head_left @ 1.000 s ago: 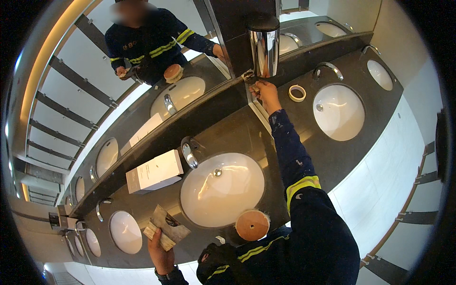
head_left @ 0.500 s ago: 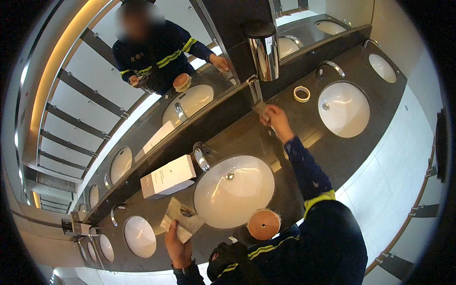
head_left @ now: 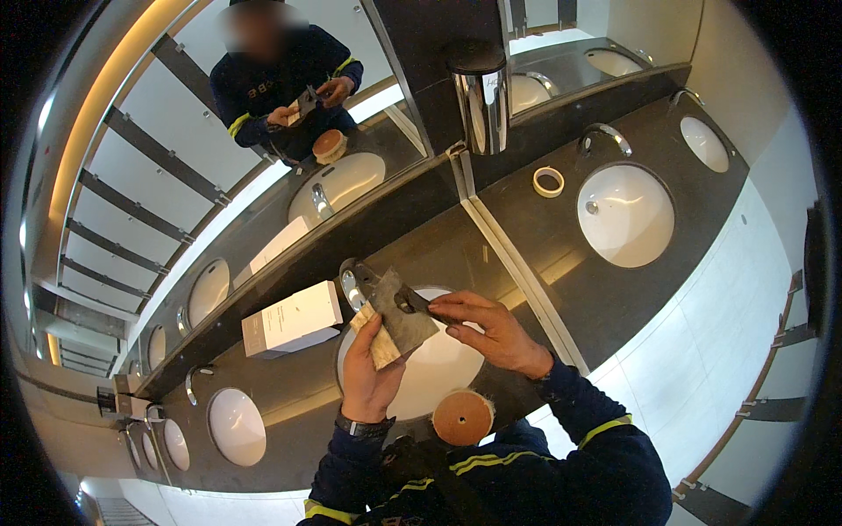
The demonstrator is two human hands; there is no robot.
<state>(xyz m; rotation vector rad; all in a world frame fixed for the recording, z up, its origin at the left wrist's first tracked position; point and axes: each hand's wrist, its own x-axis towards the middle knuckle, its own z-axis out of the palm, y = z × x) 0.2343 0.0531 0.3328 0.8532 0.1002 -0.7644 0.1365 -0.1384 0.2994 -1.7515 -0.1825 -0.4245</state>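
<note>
1. Grey, flat and square, the smeared plate with a tan, wood-like strip along one edge (head_left: 410, 328) is up above the white oval basin (head_left: 438, 375) in your head view, tilted, its marked face towards the camera.
2. Your left hand (head_left: 372, 375) grips it by the tan strip, thumb in front, seemingly to keep the plate steady and its grey face free.
3. Over at the plate's right side, your right hand (head_left: 495, 335) has thumb and fingers drawn together, apparently pinching a thin, dark piece (head_left: 425, 304) that points at the face.
4. Look at the near edge of the dark stone counter (head_left: 412, 250): a round, brown disc with a pale, bristly rim (head_left: 463, 418) sits there, perhaps for easy reach. The white rectangular box (head_left: 294, 320) lies farther back, probably clear of your elbows.
5. Now the hidden bits: your left fingertips are behind the plate, and your right fingers cover most of the dark piece. Whether it touches the smear, I can't tell. The plate also blocks part of the curved chrome tap (head_left: 349, 282).
</note>
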